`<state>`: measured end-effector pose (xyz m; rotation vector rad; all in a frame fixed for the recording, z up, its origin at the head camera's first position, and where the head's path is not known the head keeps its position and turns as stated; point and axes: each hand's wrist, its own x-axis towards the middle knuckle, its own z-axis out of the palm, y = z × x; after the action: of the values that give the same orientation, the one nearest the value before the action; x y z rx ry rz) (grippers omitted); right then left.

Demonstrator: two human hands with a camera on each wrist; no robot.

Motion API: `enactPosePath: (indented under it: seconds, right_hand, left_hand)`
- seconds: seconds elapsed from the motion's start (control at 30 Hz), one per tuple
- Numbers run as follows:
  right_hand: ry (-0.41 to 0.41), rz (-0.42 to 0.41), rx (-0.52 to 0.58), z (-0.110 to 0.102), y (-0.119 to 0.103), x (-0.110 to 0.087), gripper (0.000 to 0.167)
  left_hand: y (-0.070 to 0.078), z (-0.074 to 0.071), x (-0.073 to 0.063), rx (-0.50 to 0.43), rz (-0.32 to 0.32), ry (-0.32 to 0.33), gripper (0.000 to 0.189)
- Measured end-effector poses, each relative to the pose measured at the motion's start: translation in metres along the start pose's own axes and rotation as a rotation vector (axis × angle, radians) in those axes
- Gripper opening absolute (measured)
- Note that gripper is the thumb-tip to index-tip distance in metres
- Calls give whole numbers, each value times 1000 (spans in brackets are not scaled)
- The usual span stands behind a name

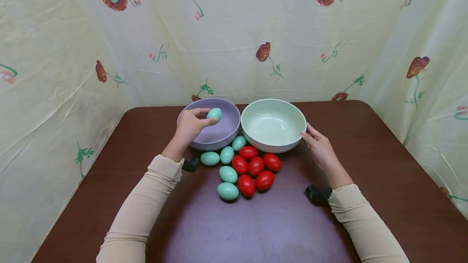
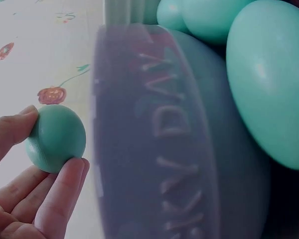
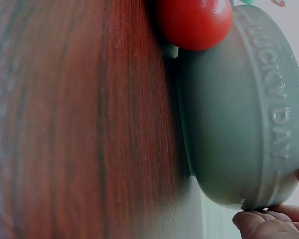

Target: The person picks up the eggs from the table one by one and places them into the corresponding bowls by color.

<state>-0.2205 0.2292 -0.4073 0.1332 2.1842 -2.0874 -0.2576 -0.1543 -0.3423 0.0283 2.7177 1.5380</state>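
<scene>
My left hand (image 1: pixel 191 126) pinches a mint-green egg (image 1: pixel 214 114) between thumb and fingertips, over the purple bowl (image 1: pixel 219 133). In the left wrist view the held egg (image 2: pixel 57 139) shows beside the bowl's outer wall, which carries raised letters. At the right side of the pale green bowl (image 1: pixel 272 127), my right hand (image 1: pixel 321 149) holds its edge. The right wrist view has the fingers (image 3: pixel 269 224) against the bowl's outer wall and the thumb at its rim. Inside, the pale green bowl shows only its bare glossy surface.
Several mint-green eggs (image 1: pixel 227 191) lie in front of the purple bowl, beside several red eggs (image 1: pixel 265 180) in front of the pale green one. Both bowls stand side by side near the back edge of the dark wooden table (image 1: pixel 369 153). A flowered curtain (image 1: pixel 234 31) hangs behind.
</scene>
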Motion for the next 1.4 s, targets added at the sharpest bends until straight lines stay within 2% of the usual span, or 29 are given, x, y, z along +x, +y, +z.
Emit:
enactPosePath:
  seconds: [0.27, 0.53, 0.97, 1.4]
  right_hand:
    - [1, -8, 5, 1, 0, 0, 63]
    - [-11, -12, 6, 0, 1, 0, 64]
    - [-13, -11, 5, -1, 2, 1, 64]
    - [-7, -6, 12, -1, 2, 1, 62]
  left_hand:
    - [-3, 9, 8, 40, -1, -1, 53]
    - [-7, 17, 14, 20, -18, -14, 51]
    - [-13, 33, 20, 13, 16, 11, 44]
    - [-16, 40, 24, 53, -22, -10, 45]
